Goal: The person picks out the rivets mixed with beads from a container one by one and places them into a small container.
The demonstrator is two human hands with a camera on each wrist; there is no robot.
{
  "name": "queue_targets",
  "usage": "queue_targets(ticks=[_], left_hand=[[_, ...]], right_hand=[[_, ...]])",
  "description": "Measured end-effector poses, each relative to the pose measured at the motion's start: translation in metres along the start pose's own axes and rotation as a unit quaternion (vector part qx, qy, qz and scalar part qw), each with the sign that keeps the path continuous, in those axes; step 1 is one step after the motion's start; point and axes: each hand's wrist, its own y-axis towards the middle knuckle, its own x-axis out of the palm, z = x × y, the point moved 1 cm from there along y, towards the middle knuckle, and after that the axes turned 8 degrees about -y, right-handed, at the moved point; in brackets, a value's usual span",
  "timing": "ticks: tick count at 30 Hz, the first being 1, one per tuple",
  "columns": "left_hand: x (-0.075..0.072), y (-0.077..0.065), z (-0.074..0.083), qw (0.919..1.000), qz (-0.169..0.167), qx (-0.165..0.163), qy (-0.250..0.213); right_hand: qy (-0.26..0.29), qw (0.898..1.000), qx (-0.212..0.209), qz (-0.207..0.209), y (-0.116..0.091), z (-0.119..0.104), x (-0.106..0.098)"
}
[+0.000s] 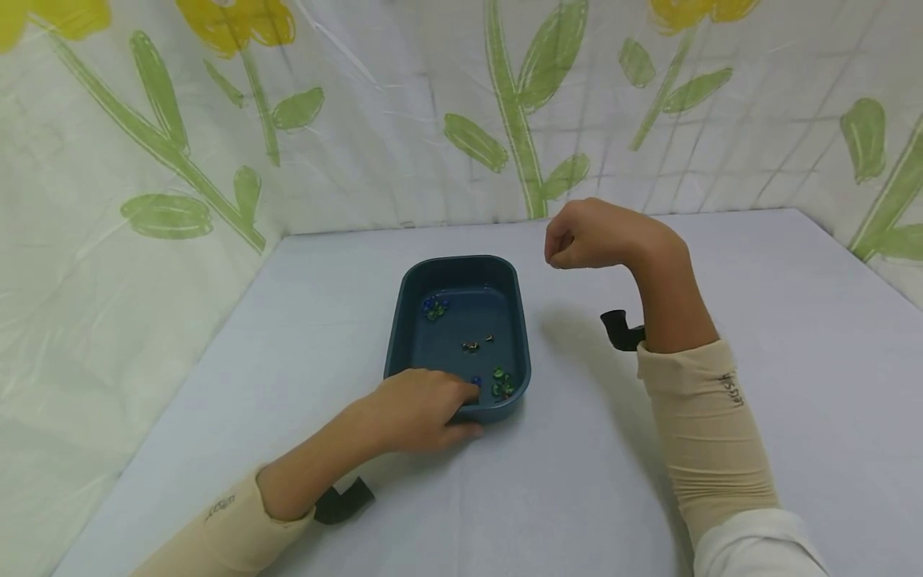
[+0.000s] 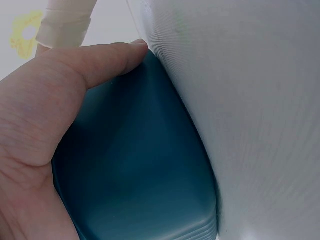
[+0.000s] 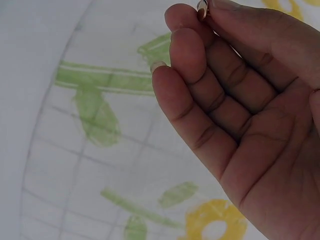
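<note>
A dark blue rectangular tub (image 1: 469, 308) with rounded corners stands on the table. My left hand (image 1: 421, 409) grips its near wall, fingers over the rim and thumb along the outside; in the left wrist view the thumb lies on the tub's outer wall. Raised above the table, right of the tub, my right hand (image 1: 598, 234) pinches a small shiny copper-coloured metal stud (image 3: 202, 10) between thumb and fingertip. Inside the tub are blue and green glass pieces (image 1: 435, 308) at the far left, several small brass-coloured studs (image 1: 471, 347) mid-floor, and green pieces (image 1: 502, 383) near right. A blue piece (image 1: 476, 381) lies by my left fingers.
A pale cloth covers the table (image 1: 548, 497). Behind it hangs a white sheet (image 1: 389, 160) painted with green stems and yellow flowers. Black curved wrist mounts (image 1: 620, 330) stick out from both sleeves.
</note>
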Motion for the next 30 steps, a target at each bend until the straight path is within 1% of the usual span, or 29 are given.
queue_targets(ticks=[9,14,20,30], left_hand=[[-0.001,-0.001,0.001,1.0000,0.002,0.003,-0.002],[-0.001,-0.001,0.001,1.0000,0.001,0.001,-0.001],[-0.001,-0.001,0.002,1.0000,0.002,0.001,-0.002],[0.000,0.000,0.001,1.0000,0.001,0.004,-0.002]], right_hand=[[0.004,1.000,0.024,0.000,-0.007,0.003,-0.005],[0.005,0.999,0.036,-0.008,-0.010,0.007,-0.008],[0.008,0.999,0.040,-0.013,-0.015,0.013,-0.011],[0.018,0.998,0.054,-0.005,-0.025,0.022,-0.016]])
